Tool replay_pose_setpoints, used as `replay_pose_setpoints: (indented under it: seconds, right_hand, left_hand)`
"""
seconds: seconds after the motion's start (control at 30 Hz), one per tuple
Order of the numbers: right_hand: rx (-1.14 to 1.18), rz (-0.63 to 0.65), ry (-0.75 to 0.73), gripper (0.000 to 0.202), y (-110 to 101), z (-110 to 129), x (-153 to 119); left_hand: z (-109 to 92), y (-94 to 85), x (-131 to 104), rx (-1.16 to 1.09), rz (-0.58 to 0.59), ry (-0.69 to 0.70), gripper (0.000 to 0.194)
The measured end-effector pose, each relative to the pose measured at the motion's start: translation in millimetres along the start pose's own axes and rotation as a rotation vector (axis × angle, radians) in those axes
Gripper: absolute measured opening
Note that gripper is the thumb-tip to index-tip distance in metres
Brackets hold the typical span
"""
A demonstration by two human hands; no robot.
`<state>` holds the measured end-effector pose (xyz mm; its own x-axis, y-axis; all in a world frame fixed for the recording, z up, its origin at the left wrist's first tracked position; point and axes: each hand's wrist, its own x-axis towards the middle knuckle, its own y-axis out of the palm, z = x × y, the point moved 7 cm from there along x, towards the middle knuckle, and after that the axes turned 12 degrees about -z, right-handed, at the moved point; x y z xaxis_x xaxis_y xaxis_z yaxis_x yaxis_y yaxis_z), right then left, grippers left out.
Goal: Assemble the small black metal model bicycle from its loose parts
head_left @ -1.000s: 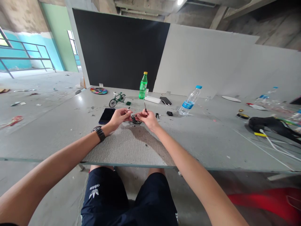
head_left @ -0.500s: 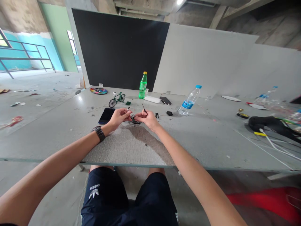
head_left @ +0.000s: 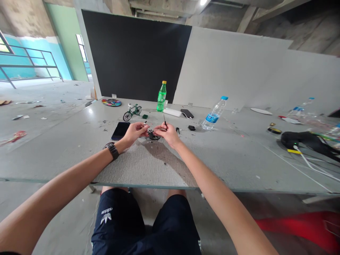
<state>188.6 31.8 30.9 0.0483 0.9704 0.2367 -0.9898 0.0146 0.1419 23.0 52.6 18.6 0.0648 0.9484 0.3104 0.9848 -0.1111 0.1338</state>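
Between my hands, just above the table, is a partly hidden model bicycle with a dark spoked wheel. My left hand is closed on its left side, thumb and fingers pinched together. A thin, dark screwdriver sticks up from my right hand, whose thumb and fingertips also reach the bicycle's right side. How firmly those fingertips touch the bicycle I cannot tell. Behind my left hand stands a finished-looking green model bicycle, with a small green piece to its right.
A phone lies left of my hands. Small black parts and a black block lie to the right. Further back stand a green bottle and a tilted water bottle, with a white power bank and a paint palette.
The screwdriver in my right hand has swung more upright and slightly right. My right fingers have shifted a little; my left hand stays nearly still on the model bicycle.
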Motion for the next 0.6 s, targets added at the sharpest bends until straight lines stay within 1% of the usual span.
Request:
replay_pose_setpoints:
  seconds: [0.23,0.37,0.6]
  right_hand:
    - [0.084,-0.004,0.087,0.065,3.1,-7.3,0.3]
    - [0.095,-0.019,0.076,0.066,2.0,-7.7,1.2]
    - [0.069,0.012,0.077,0.066,3.9,-8.4,-0.4]
  left_hand:
    - [-1.5,0.8,-0.5,-0.02,0.003,-0.005,0.035]
    - [-2.6,0.8,-1.5,-0.007,0.002,-0.009,0.035]
    - [0.3,-0.3,-0.1,-0.014,0.0,-0.017,0.032]
